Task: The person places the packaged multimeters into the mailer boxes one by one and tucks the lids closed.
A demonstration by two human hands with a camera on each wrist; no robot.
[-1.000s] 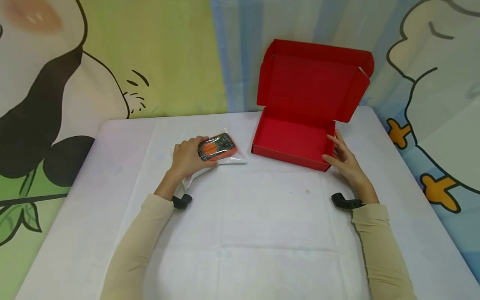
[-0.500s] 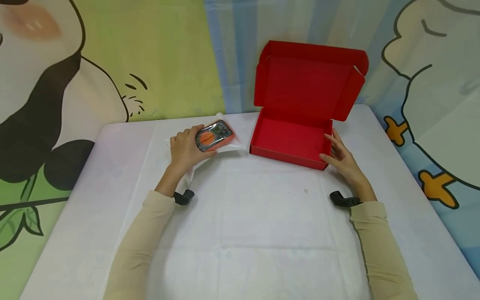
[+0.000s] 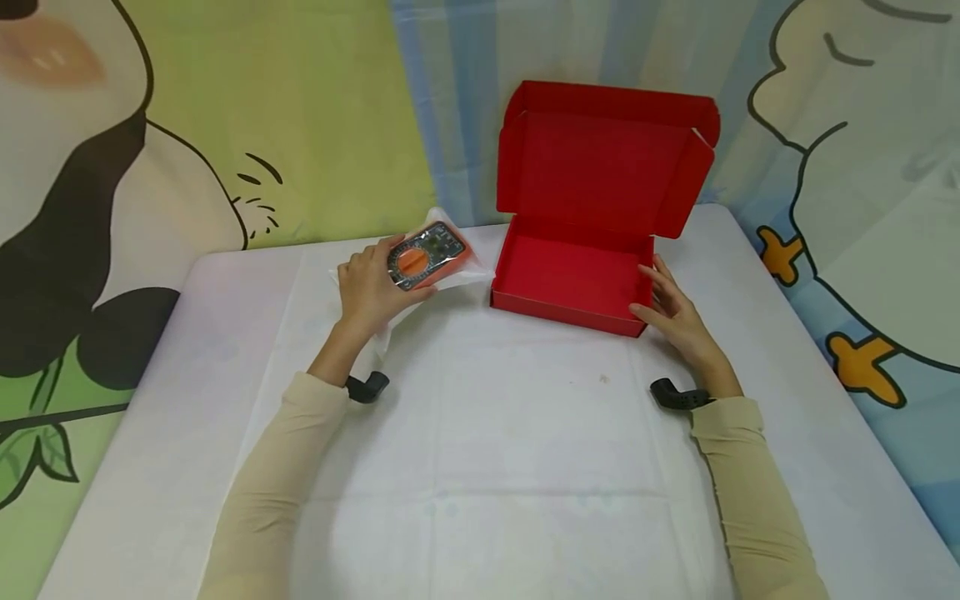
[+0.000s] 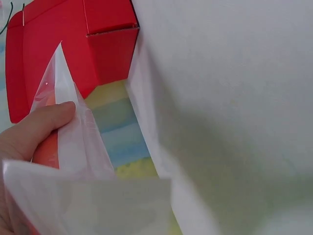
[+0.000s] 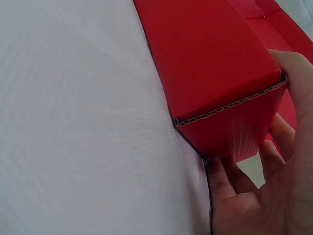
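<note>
Orange-rimmed digital multimeter [image 3: 427, 252] with an orange dial, sealed inside a clear plastic bag [image 3: 474, 268], held tilted, dial face up, to the left of a red corrugated cardboard box [image 3: 562, 310]. Gripped by the left hand [image 3: 369, 287], thumb along the near side, fingers over the far side; in the left wrist view, thumb pressed flat against the plastic. Bag edge very near the box's left wall; contact impossible to tell. Box set open on a white tablecloth [image 3: 480, 433], lid [image 3: 592, 158] raised at the back. Held at its right side by the right hand [image 3: 681, 321], thumb over the rim near the front corner, other fingers curled against the outer wall. Beige sleeves [image 3: 262, 483] on both arms, black wrist cameras [image 3: 367, 387] just below. Behind, a cartoon-printed backdrop [image 3: 315, 125].
</note>
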